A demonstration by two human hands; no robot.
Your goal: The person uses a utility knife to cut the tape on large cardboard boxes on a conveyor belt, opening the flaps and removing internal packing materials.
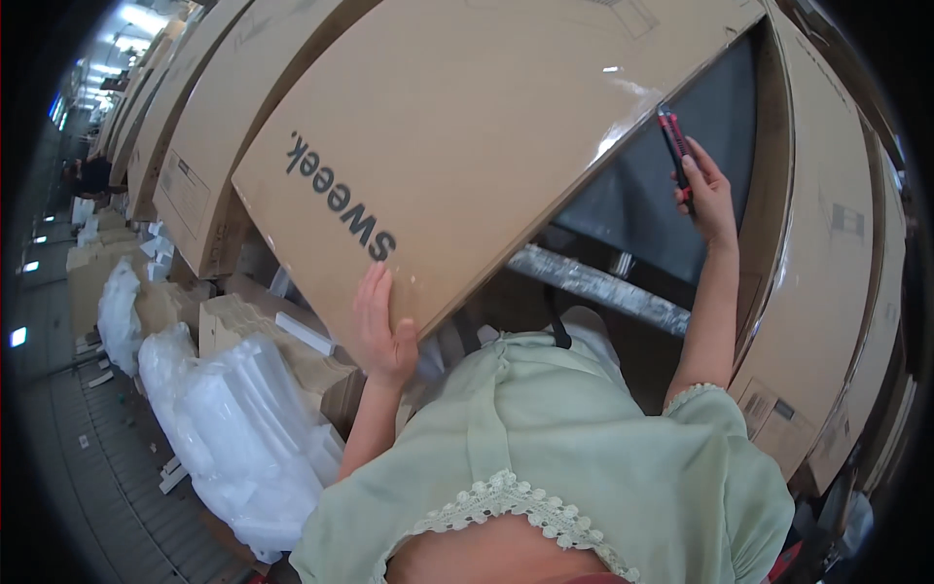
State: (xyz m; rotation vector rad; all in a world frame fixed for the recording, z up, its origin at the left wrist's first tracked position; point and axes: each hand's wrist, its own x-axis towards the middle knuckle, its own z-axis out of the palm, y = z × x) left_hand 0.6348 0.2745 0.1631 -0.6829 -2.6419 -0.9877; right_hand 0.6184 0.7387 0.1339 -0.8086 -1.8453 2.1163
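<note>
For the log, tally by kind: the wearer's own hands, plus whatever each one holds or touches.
Hands: 2 (left hand, right hand)
Red-and-black utility knife, held: 1
Large brown cardboard carton, touched: 1
Total: 4

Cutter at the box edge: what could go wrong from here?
The cutter in the right hand has its tip at the edge of the box; it might slip and scratch the grey panel beyond. The left hand only rests near one corner, so the box could shift.
</note>
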